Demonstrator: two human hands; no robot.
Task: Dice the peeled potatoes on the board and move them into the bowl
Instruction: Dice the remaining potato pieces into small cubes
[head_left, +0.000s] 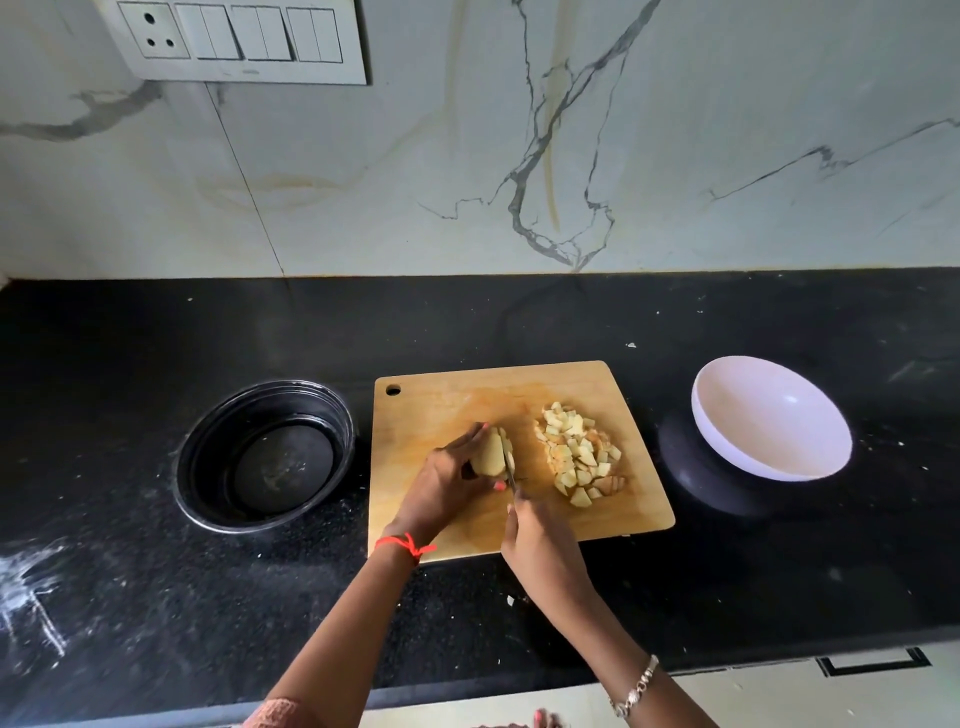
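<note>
A black counter (156, 597) runs under a marble wall. The board (441, 405) lies mid-counter, with a black bowl (208, 431) just beside it on the left and a white bowl (753, 415) near on the right. No potato shows in either.

Dice (576, 452) are heaped on the board's right half. The potato (491, 454), partly sliced, lies left of them.

The left hand (447, 488) curls over the potato and grips it. The right hand (540, 551), nearer the body, is wrapped round the knife (510, 473), blade edge-down in the potato's right end.

I judge it best to tuck the left fingertips back from the blade, press straight down and space the cuts evenly.
</note>
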